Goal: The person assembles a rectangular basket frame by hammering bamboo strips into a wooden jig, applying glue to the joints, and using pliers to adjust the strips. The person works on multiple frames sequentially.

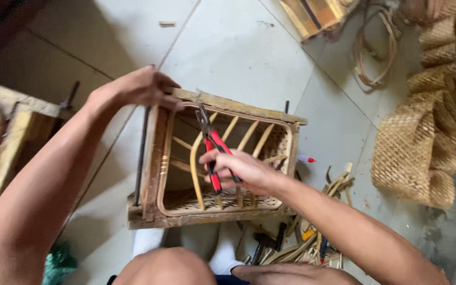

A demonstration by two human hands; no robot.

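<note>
A wooden frame (222, 215) with a cane basket shell and bent cane ribs inside stands on the floor in front of my knees. My left hand (142, 87) rests on the frame's far left corner, fingers closed over its top edge. My right hand (241, 171) holds red-handled pliers (213, 143) over the middle of the frame. The pliers' jaws point up toward the far rim, close to my left hand's fingers. Whether the jaws grip anything is unclear.
A roll of woven cane matting (423, 137) lies at the right. Cane offcuts and small tools (302, 240) litter the floor by my right knee. Loops of cane (376, 53) and a wooden box (317, 16) sit at the top. Another wooden frame (6, 137) stands at the left.
</note>
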